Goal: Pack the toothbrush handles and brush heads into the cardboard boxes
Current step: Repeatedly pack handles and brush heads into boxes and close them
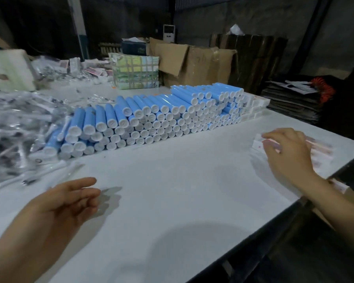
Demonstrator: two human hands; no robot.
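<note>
Most of the packing looks to lie ahead. A long stack of blue toothbrush handles (151,117) with white end caps runs across the middle of the white desk (172,190), several layers deep, and a heap of brush heads in clear wrappers (14,129) sprawls at the left, touching the stack's near end. At the far right end of the stack a few small white boxes (253,108) sit piled, which may be finished packs, though that cannot be confirmed. The right hand (288,152) reaches to the right edge of the desk, its fingers closing on a flat white cardboard box (260,142) from a blurred pile there; whether it is gripped yet is unclear. The left hand (70,203) hovers over the near desk, fingers loosely apart, holding nothing. Judging by this, a fresh box is only now being fetched.
</note>
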